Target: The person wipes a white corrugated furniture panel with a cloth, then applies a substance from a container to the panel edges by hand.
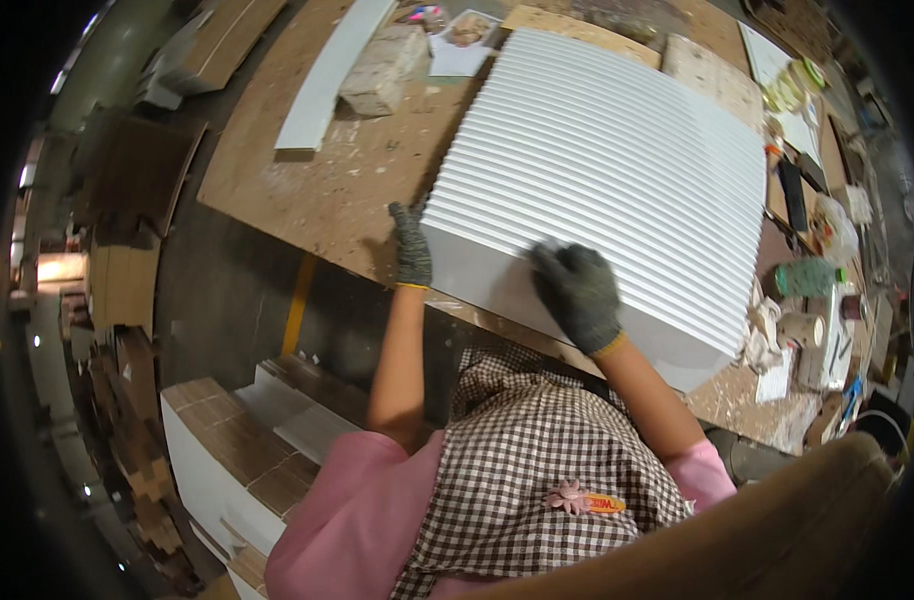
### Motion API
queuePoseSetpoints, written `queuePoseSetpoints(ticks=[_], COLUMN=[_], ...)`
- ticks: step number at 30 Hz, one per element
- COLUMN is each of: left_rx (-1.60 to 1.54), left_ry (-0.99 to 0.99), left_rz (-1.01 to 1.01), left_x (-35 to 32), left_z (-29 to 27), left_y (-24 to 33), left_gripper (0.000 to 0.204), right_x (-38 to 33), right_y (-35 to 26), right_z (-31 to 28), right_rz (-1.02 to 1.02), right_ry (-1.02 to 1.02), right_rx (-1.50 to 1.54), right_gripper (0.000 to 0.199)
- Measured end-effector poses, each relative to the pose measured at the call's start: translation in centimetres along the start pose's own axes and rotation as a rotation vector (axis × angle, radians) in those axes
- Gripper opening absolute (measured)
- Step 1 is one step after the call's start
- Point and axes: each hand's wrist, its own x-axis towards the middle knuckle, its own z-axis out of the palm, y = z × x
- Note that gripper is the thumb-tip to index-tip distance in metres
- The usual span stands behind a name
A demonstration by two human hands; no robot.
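The ribbed white piece (597,150) sits flat on the wooden workbench (267,180), its ridged face up and its plain, smooth near side toward the person, close along the bench's near edge. The gloved left hand (413,250) is at the near left corner, thumb pointing up beside the edge; from here I can't fairly tell whether its fingers grip or merely rest there. The gloved right hand (577,290) is bent over the near top edge, fingers curled and slightly blurred, and I can't make out whether they close on anything. To the left there's room to shift, with a broad stretch of board before the long white strip (332,80) and a pale block (385,70). The right side is tighter, packed with a green bottle (809,277), a roll (801,329), a clear plastic bag (834,230) and a black-handled tool (792,193). An orange-and-yellow oval badge (605,504) with lettering is on the checked apron (517,470), beside a pink flower (568,497). The bench is scuffed and paint-flecked; below it a yellow line (298,305) crosses the dark floor (227,300), and stacked panels (237,440) stand at the person's left.
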Motion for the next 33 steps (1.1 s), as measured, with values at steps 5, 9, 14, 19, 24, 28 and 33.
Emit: queuePoseSetpoints(ticks=[5, 9, 14, 19, 24, 28, 33], left_rx=[0.001, -0.366, 0.255, 0.245, 0.560, 0.951, 1.145], left_ry=[-0.208, -0.005, 0.137, 0.121, 0.178, 0.084, 0.133], left_rz=[-0.009, -0.233, 0.030, 0.086, 0.000, 0.332, 0.782], left_x=[-2.4, -2.2, -0.1, -0.8, -2.4, -0.9, 0.1], left_z=[5.1, 4.0, 3.5, 3.2, 6.6, 3.3, 0.1], left_y=[5.6, 5.3, 2.0, 0.9, 4.4, 1.8, -0.3], left_gripper=[0.092, 0.094, 0.095, 0.095, 0.079, 0.041, 0.039], right_x=[10.9, 11.6, 0.9, -4.9, 3.6, 10.3, 4.7], right_y=[-6.6, -7.1, 1.4, 4.3, -0.2, -4.5, -1.3], right_z=[9.5, 8.8, -1.9, -4.2, 1.8, 7.8, 2.1], right_rz=[-0.167, -0.169, 0.174, 0.383, 0.142, 0.007, -0.019], right_ry=[-0.044, -0.131, -0.101, -0.017, 0.014, -0.051, -0.121], right_rx=[0.157, 0.211, 0.173, 0.023, 0.239, 0.233, 0.322], right_gripper=[0.017, 0.017, 0.035, 0.042, 0.019, 0.013, 0.020])
